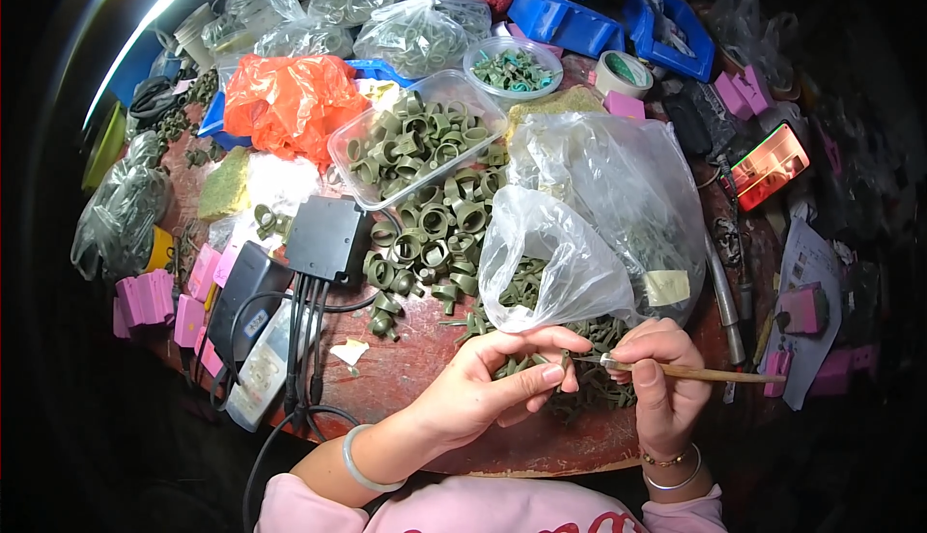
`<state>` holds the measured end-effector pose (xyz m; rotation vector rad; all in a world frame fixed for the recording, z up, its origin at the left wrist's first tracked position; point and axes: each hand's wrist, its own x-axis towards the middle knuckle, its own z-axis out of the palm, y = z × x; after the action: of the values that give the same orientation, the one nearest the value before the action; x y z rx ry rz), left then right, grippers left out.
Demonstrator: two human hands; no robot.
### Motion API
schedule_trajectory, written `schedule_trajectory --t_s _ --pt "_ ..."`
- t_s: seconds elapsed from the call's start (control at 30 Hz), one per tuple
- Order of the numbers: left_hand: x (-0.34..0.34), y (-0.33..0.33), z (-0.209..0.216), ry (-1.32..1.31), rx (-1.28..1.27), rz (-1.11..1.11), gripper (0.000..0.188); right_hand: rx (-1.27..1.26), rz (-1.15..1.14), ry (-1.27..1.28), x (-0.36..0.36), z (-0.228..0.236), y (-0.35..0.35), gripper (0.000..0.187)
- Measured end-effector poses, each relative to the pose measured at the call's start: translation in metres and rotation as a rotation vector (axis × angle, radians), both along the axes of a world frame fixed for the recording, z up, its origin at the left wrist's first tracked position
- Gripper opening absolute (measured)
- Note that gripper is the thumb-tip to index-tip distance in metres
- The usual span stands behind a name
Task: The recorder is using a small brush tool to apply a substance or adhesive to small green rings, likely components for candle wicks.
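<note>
- The left hand has its thumb and index finger closed together, and between their tips it pinches a small dark green piece; its other fingers are bent loosely behind.
- The right hand is to the right of this piece and pinches a thin tool with wooden handle and metal front part, like one holds a pen.
- The tool lies almost horizontal, and its front end points to the left, toward the piece; whether the tip touches it, I cannot tell.
- Under both hands and just ahead of them, a heap of slim dark green pieces is spread on the worn red surface.
- Just ahead of the left hand stands a crumpled transparent plastic bag with its mouth open toward this hand.
- Ahead of the left hand and a little to its left, many olive green rings lie loose and close together.
- Beyond these rings, farther from the left hand, a clear rectangular plastic container holds more rings of the same kind.
- To the left of the left hand, well apart, there is a black square box with cables.
- Ahead of the right hand and to its right lies a grey metal rod.
</note>
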<state>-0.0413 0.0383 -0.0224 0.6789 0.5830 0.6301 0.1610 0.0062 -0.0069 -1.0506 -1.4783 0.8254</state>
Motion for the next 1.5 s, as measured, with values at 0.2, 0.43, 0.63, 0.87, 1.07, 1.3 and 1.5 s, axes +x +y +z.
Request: schedule_trajectory --t_s 0.2,0.43,0.63,0.87,1.07,1.3,1.5 --pt "-0.0003 0.0006 0.0031 -0.017 -0.032 -0.004 0.031 -0.006 -0.015 -0.008 -0.0031 0.001 -0.0002 0.015" --pt "-0.0013 0.0008 0.0018 -0.013 0.002 -0.038 0.033 0.064 0.006 -0.146 -0.0017 0.0038 0.0016 0.013" --pt "-0.0017 0.0009 0.0012 0.005 0.021 -0.043 0.034 0.195 0.013 -0.237 -0.0038 0.0045 0.0015 0.012" --pt "-0.0005 -0.0007 0.0031 -0.01 -0.023 0.004 0.031 0.218 0.023 -0.242 -0.0036 0.0057 0.0008 0.012" --pt "-0.0005 -0.0002 0.0036 -0.016 -0.028 0.003 0.032 0.196 0.032 -0.26 -0.0043 0.0067 0.0004 0.011" --pt "-0.0006 -0.0004 0.0017 -0.038 -0.024 -0.006 0.032 0.256 0.007 -0.29 -0.0046 0.0062 -0.0001 0.012" --pt "-0.0003 -0.0009 0.002 -0.027 -0.016 -0.018 0.031 0.221 -0.014 -0.246 -0.0038 0.007 -0.0023 0.011"
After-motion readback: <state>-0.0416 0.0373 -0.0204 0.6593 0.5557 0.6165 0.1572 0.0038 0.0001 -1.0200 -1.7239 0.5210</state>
